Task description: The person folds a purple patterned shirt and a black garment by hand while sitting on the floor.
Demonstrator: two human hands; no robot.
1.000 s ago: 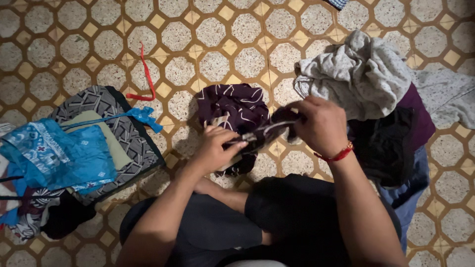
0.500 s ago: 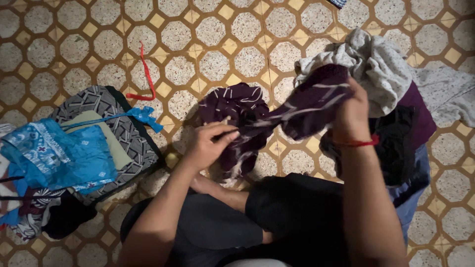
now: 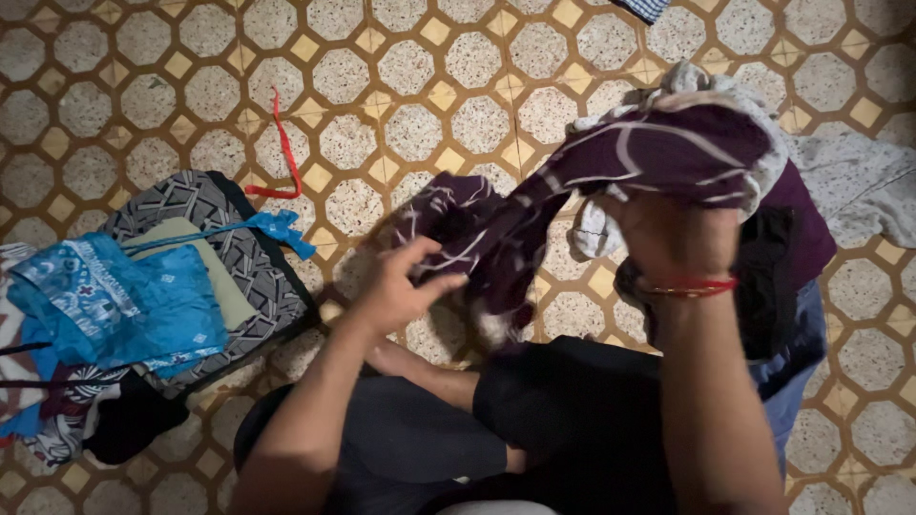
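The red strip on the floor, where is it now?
The red strip lies on the tiled floor, upper left of the head view, just above the grey patterned folded cloth.

There is just one camera, worn on the person's head. It looks almost straight down past the person's own arms and dark lap at the bottom edge, onto the patterned tile floor (image 3: 410,67). It sits close: the right hand (image 3: 679,238) fills much of the right side. The far tiles reach the top edge. There is no second view to share with
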